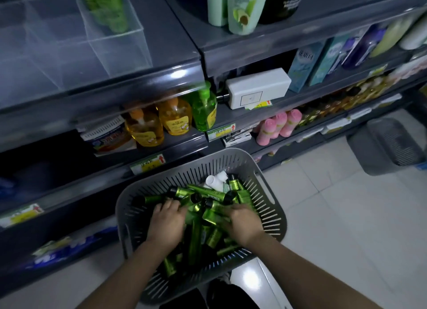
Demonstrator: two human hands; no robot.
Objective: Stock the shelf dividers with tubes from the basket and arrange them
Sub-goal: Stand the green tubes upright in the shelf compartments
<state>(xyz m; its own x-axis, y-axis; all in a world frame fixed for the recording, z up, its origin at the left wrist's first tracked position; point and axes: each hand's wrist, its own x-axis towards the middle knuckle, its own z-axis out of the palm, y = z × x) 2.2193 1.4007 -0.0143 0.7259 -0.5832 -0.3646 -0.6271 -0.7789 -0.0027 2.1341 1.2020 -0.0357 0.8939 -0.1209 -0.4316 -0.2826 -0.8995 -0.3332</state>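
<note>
While green tubes [195, 235] lie heaped in the grey basket [231, 153] on the floor [346, 216], left hand [165, 224] and right hand [243, 225] sit in the pile, fingers bent downward, grip impossible to tell.

Tubes [195, 239] lie in the basket [268, 218]; dividers [69, 31] stand above-left.

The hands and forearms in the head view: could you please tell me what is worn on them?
Both the left hand and the right hand are bare: no gloves, rings or watch show. The left forearm and right forearm are uncovered to the frame's edge; no sleeve shows. The right hand is blurred, so small details could be missed.
</note>
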